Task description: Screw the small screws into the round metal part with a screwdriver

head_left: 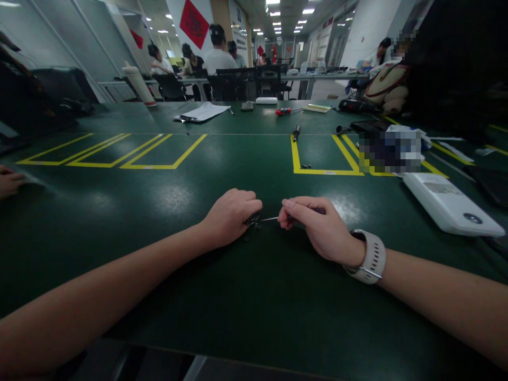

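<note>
My left hand (230,218) is closed round a small dark metal part (253,218), most of it hidden by the fingers. A thin screwdriver (270,218) lies in the closed fingers of my right hand (317,222). Its slim shaft points left, and the tip is at or very close to the metal part; contact cannot be made out. The dark handle shows partly behind the right thumb. Just below the part, several tiny dark ring-like pieces (257,227) rest on the green table (254,307). A pale watch strap is round my right wrist.
A white device (452,203) lies at the right, near a dark pouch-like heap. Farther back are a red-handled screwdriver (283,111), papers (204,112) and a dark metal fitting (296,132). Yellow tape (329,172) marks the table. Another person's hand (10,181) shows at the left edge.
</note>
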`<state>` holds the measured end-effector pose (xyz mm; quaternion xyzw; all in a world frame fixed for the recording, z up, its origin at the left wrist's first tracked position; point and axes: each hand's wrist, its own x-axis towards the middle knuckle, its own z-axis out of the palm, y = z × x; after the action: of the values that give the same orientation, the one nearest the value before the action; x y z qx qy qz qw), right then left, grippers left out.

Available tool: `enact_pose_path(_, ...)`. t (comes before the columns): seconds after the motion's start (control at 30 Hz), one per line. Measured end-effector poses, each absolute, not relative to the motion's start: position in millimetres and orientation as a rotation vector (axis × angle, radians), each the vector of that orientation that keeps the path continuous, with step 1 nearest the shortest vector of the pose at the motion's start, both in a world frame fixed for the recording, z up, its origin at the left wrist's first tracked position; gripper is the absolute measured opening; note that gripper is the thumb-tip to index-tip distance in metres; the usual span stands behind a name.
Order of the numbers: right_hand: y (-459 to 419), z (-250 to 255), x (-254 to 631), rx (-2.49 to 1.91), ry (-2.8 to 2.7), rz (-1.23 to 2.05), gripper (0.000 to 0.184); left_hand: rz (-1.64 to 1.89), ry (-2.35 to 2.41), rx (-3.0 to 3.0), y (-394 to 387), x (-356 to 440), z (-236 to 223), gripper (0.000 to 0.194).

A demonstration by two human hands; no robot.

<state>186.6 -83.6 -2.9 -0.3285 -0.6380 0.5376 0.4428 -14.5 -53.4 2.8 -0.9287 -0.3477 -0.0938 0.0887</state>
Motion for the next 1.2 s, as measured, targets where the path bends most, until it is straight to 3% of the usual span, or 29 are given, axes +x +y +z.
enact_pose_path(0.27, -83.1, -4.5, 188.0, -0.867, -1.542, 1.294, 0.031, -0.420, -1.183, -2.778, -45.5, -22.1, 2.1, 0.005)
enact_pose_path(0.43, -83.3, -7.3, 185.8, -0.932, -1.489, 1.299, 0.029, -0.557, -1.339, -2.641, -42.4, -27.8, 8.8, 0.033)
enact_pose_path(0.57, -83.0, -8.4, 183.9, -0.967, -1.411, 1.310, 0.030, -0.684, -1.599, -2.558, -42.5, -31.0, 16.1, 0.039)
enact_pose_path(0.87, -80.6, -11.8, 183.8, -0.996, -1.384, 1.318, 0.033, -1.567, -2.450, -2.575, -41.9, -31.5, 25.3, 0.025)
enact_pose_path(1.07, -81.2, -5.5, 185.3, -1.106, -1.574, 1.185, 0.035, -2.142, -2.485, -2.642, -47.8, -26.3, 28.0, 0.021)
enact_pose_path(1.2, -84.6, 16.1, 186.0, -1.151, -1.855, 0.993, 0.035, -2.246, -2.532, -2.688, -51.1, -24.0, 25.5, 0.026)
